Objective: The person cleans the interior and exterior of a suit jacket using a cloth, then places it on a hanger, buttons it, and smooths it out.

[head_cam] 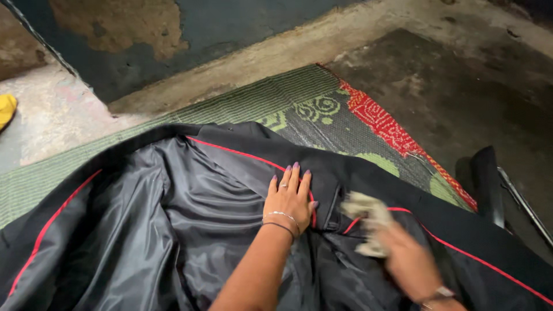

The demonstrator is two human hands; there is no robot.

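Observation:
A dark jacket [150, 219] lies opened on a mat, its shiny grey lining up, with thin red piping along the inner edges. My left hand [290, 198] rests flat on the lining near an inner pocket, fingers together and pointing away from me, holding nothing. My right hand [403, 256] is blurred with motion at the lower right, over the black front panel. It grips a crumpled pale cloth [366, 219] that touches the jacket just right of the pocket.
A green woven mat [271, 101] with a red patterned border [383, 124] lies under the jacket on a stained concrete floor [461, 80]. A peeling wall runs along the top. A yellow object [7, 109] sits at far left, and a dark bar-like object [489, 184] at right.

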